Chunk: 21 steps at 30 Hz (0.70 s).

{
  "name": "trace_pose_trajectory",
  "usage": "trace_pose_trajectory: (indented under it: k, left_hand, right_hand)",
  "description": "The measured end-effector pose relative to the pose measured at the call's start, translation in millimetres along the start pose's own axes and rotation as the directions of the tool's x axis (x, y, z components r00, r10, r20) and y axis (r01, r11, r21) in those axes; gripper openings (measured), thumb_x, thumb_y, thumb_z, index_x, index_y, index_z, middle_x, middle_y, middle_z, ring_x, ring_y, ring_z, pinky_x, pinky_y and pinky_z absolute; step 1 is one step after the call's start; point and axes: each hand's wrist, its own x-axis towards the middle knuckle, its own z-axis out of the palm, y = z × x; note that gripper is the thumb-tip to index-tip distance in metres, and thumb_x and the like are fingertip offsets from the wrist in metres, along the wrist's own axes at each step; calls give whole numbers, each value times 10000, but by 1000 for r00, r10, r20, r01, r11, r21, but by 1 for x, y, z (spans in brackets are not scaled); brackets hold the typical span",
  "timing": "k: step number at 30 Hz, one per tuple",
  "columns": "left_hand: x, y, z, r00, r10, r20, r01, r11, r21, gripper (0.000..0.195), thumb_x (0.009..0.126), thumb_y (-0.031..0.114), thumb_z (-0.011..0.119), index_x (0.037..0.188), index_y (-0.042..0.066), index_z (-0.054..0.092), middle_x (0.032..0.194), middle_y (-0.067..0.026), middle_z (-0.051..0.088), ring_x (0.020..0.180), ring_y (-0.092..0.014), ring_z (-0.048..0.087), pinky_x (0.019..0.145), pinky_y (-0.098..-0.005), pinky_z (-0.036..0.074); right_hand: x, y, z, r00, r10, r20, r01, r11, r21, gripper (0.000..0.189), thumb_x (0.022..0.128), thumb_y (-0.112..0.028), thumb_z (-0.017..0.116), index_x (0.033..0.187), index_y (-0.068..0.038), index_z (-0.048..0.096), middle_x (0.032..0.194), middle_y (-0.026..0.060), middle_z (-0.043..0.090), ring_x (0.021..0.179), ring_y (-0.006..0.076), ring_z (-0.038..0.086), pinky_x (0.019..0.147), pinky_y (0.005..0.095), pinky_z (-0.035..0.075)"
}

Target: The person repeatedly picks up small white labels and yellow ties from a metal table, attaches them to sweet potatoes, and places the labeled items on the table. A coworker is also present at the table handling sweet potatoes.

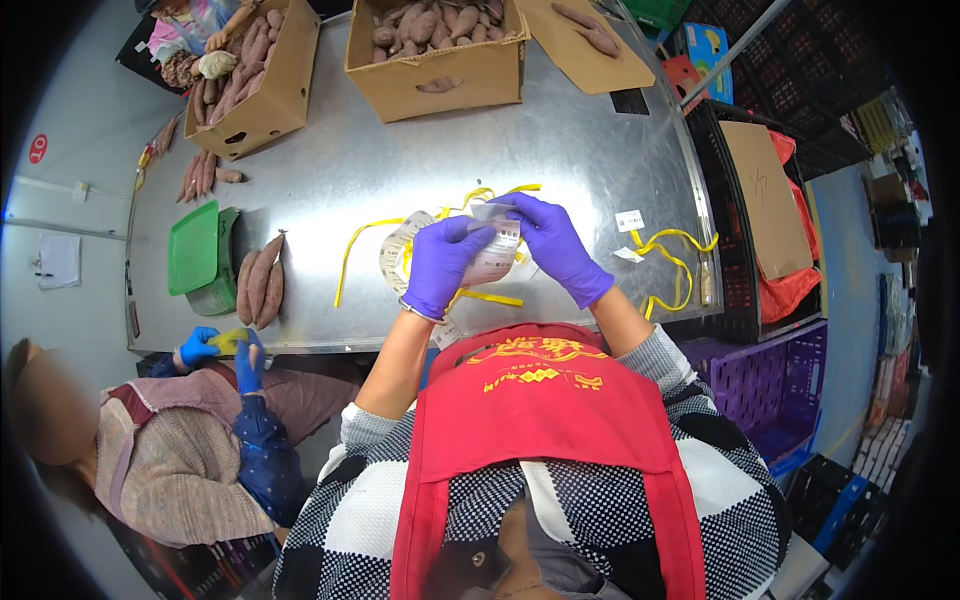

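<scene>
Both of my hands wear purple gloves and meet over the metal table (pixel 315 195). My left hand (pixel 442 259) pinches a strip of printed white labels (pixel 495 259) by its upper edge. The fingertips of my right hand (pixel 555 244) grip the strip's upper right end, where a label edge stands up. More of the label strip curls in a loop (pixel 394 251) left of my left hand. Yellow tapes (pixel 367 232) lie under and around my hands, partly hidden by them. To the right, another yellow tape (pixel 675 262) carries white labels (pixel 630 220).
Cardboard boxes of sweet potatoes (pixel 435 82) stand at the back. A green scale (pixel 199 255) and a few sweet potatoes (pixel 261 285) sit at the left. A blue-gloved co-worker (pixel 187 450) holds yellow tape at lower left; another person (pixel 202 45) reaches into a box. Crates (pixel 765 382) flank the right.
</scene>
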Motion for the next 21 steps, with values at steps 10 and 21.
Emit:
trace_pose_trajectory:
  k: [10, 21]
  left_hand:
    - [2, -3, 1, 998, -53, -22, 51, 995, -86, 190, 900, 132, 721, 1003, -28, 733, 839, -56, 716, 711, -92, 640, 634, -245, 511]
    - [1, 1, 0, 991, -127, 31, 130, 982, -138, 225, 918, 130, 696, 1059, -45, 710, 907, -89, 721, 776, -133, 677, 685, -265, 549]
  right_hand:
    - [-5, -2, -4, 995, 34, 94, -32, 999, -26, 337, 915, -18, 510, 1233, -41, 620, 1060, 200, 710, 968, 323, 707, 842, 377, 554]
    - [-4, -33, -20, 976, -71, 208, 90, 993, -82, 316, 939, -84, 527, 1231, -63, 647, 1050, 166, 723, 941, 308, 713, 851, 373, 546]
